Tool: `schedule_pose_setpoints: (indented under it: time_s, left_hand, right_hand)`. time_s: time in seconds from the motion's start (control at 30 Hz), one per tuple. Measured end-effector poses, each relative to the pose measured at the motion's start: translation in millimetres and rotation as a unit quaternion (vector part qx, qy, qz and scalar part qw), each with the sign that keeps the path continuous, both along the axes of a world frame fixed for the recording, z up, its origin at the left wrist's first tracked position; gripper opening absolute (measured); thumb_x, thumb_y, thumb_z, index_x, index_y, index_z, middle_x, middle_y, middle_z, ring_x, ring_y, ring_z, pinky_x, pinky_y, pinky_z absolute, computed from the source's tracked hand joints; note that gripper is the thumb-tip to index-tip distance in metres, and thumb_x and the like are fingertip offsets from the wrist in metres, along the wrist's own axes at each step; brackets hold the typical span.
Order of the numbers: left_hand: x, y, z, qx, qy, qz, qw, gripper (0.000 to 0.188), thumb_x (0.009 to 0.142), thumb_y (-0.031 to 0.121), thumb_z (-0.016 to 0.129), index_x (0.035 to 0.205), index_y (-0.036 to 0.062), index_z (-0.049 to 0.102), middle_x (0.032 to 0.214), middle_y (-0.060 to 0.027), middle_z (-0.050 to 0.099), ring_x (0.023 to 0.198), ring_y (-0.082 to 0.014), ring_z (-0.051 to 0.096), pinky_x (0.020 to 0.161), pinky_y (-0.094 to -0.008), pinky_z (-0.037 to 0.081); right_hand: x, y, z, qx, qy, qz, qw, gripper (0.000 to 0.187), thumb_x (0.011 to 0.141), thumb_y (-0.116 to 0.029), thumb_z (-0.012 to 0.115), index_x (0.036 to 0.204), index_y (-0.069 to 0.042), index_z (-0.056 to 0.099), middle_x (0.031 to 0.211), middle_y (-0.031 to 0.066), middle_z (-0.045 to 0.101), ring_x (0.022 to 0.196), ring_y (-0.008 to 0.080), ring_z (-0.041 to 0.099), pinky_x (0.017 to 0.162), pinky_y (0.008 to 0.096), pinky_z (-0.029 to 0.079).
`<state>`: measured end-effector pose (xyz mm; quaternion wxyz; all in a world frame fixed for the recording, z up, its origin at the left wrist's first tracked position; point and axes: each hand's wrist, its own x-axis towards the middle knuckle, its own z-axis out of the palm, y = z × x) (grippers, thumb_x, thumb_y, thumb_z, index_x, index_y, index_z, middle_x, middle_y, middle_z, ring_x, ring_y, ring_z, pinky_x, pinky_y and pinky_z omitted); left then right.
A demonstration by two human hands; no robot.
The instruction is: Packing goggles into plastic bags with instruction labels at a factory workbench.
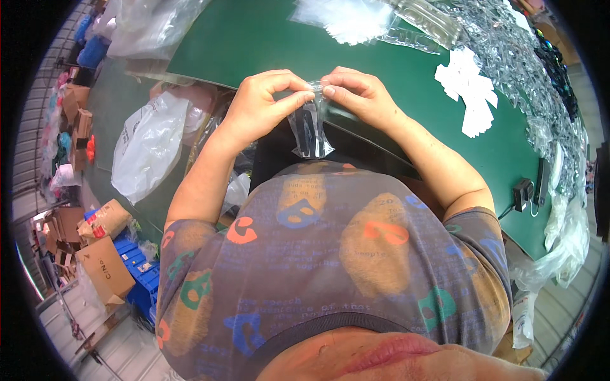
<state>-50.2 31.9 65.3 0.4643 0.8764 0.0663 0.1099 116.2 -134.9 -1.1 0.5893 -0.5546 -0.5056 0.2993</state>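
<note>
Between my two hands hangs a small clear plastic bag, its top edge pinched and its lower end over the dark space at the table's near edge. My left hand grips one side of that top edge between thumb and forefinger. On the other side, my right hand pinches it the same way, close to the left fingertips. Whether anything lies inside the bag is hard to make out through the shine. Beyond my hands is the green tabletop.
White paper slips lie fanned out at the right. A pile of clear plastic packaging runs along the far right edge. Small clear bags are at the back. A black adapter with a cable sits near right. Left stands a cardboard box.
</note>
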Motion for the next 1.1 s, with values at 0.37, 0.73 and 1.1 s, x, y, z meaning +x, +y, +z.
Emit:
schedule_pose_setpoints:
  time_s: [0.37,0.73,1.1]
  left_hand:
    - [1,12,-18,-0.083,0.027,-0.006,0.996,0.013,0.087,0.013,0.076,0.09,0.0022,0.07,0.09,-0.0025,0.072,0.09,-0.0106,0.065,0.083,-0.0282,0.052]
    - [-11,14,-41,-0.336,-0.002,-0.023,0.941,0.064,0.08,0.002,0.081,0.135,0.0063,0.049,0.11,-0.0071,0.067,0.106,-0.0155,0.063,0.092,-0.0294,0.051]
    - [-19,2,-70,-0.306,-0.078,0.043,0.948,0.026,0.088,0.006,0.07,0.113,0.0008,0.067,0.109,-0.0037,0.067,0.103,-0.013,0.062,0.094,-0.0284,0.048]
  right_hand:
    - [-5,-1,-2,-0.007,0.006,-0.001,1.0,0.014,0.097,-0.015,0.066,0.102,-0.003,0.071,0.089,0.0017,0.065,0.082,0.0094,0.062,0.076,0.0252,0.051]
    - [-9,1,-3,-0.024,0.147,0.042,0.988,0.016,0.102,-0.016,0.061,0.102,-0.001,0.068,0.094,0.0039,0.068,0.09,0.0126,0.066,0.086,0.0291,0.052]
    - [-8,-1,-4,-0.012,0.078,0.037,0.996,0.017,0.102,-0.018,0.061,0.102,-0.003,0.068,0.094,0.004,0.069,0.091,0.0127,0.066,0.088,0.0292,0.051]
